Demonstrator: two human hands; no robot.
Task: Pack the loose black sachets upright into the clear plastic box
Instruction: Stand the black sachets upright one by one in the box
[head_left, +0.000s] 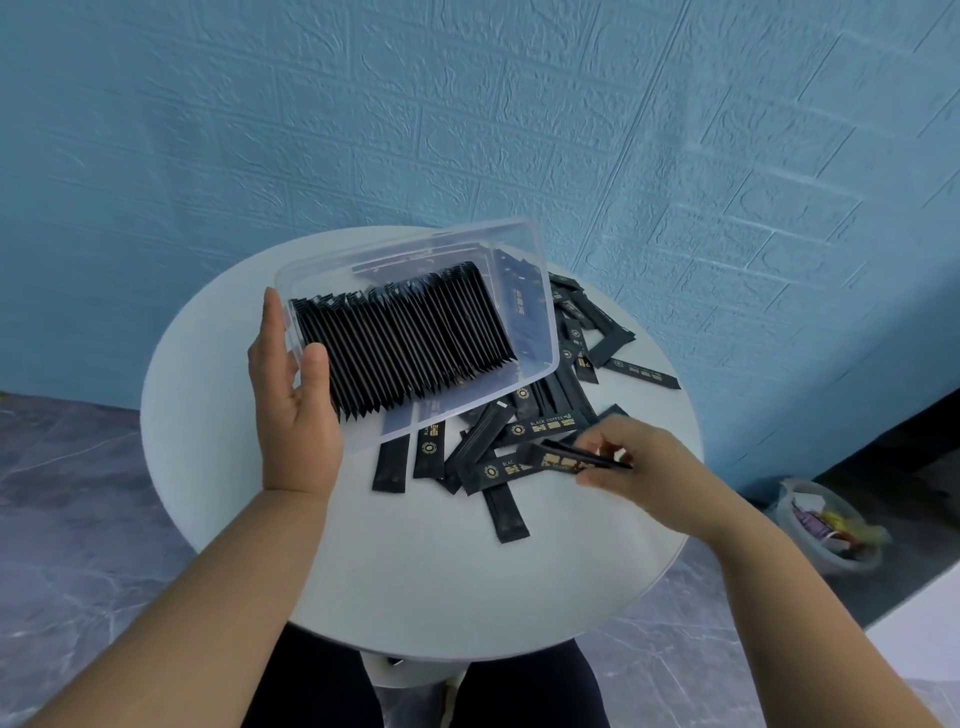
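A clear plastic box (524, 249) is tilted toward me on the round white table (426, 587), its right side resting on loose sachets. Inside, a dense row of black sachets (405, 338) stands on edge, with an open gap at the box's right end. My left hand (291, 395) grips the box's left end, thumb over the rim against the first sachets. Several loose black sachets (483, 452) with gold print lie scattered under and to the right of the box. My right hand (639, 462) pinches one black sachet (566, 457) just above this pile.
A blue textured wall stands behind the table. A small bin (826, 525) lined with a bag and holding wrappers sits on the floor at the right. My dark-clothed legs show below the table's near edge.
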